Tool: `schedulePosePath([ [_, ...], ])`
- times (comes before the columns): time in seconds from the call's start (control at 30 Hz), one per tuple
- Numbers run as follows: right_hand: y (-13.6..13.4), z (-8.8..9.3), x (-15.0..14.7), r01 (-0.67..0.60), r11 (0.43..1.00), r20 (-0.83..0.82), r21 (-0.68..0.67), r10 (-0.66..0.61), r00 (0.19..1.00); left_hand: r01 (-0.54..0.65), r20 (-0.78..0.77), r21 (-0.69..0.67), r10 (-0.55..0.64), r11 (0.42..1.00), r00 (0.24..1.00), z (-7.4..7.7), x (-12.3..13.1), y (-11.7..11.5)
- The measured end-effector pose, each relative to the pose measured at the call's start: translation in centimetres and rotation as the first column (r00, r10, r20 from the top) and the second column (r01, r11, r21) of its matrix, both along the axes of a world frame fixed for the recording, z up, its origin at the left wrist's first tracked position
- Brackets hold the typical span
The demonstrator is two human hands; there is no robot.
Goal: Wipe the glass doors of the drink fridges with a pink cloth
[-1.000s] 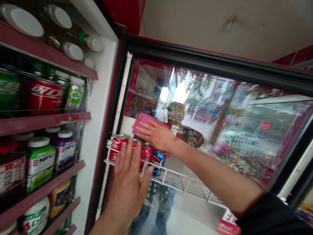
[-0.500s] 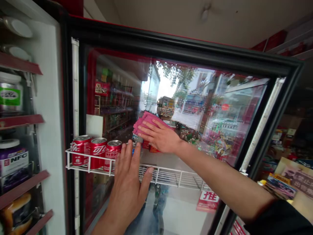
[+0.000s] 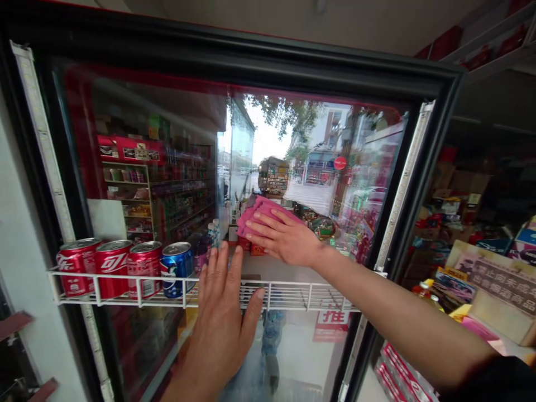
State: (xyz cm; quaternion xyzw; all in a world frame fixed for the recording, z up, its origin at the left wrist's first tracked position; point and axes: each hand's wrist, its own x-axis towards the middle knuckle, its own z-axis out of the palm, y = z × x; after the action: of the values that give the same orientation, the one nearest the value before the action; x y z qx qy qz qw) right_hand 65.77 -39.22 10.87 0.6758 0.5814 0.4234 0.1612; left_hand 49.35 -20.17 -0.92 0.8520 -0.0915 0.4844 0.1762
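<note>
My right hand lies flat with spread fingers over a pink cloth, holding it against the glass of a black-framed door. In front of the white wire rack on that door, my left hand is raised with its fingers stretched out and the thumb apart. It holds nothing; I cannot tell whether it touches the rack. To its left, several cans stand in the rack, red ones and a blue one nearest my fingers.
A black door frame borders the glass, with light strips along both sides. A red-and-white sign shows below the rack. At the right are a cardboard sign and packs of red cans.
The door and cans have shifted left in view, and the shelves at far left have mostly left it. The blue can now shows. Both hands are farther right relative to the door.
</note>
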Motion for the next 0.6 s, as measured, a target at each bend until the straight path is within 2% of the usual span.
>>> schedulePosePath([
  [0.23,-6.4,-0.9,0.5,0.04,0.998,0.011,0.051,-0.041,0.999,0.019,0.005,0.024,-0.019,1.0,1.0,0.2,0.0,-3.3],
  [0.4,-11.3,-1.8,0.7,0.073,0.987,0.014,0.143,-0.076,0.997,0.024,-0.001,0.031,-0.024,0.999,1.0,0.0,-0.1,-5.5],
  [0.6,-15.3,-2.0,0.7,0.156,0.966,0.004,0.204,-0.16,0.987,0.033,-0.016,0.034,-0.033,0.999,0.999,-0.2,-0.7,-8.1],
])
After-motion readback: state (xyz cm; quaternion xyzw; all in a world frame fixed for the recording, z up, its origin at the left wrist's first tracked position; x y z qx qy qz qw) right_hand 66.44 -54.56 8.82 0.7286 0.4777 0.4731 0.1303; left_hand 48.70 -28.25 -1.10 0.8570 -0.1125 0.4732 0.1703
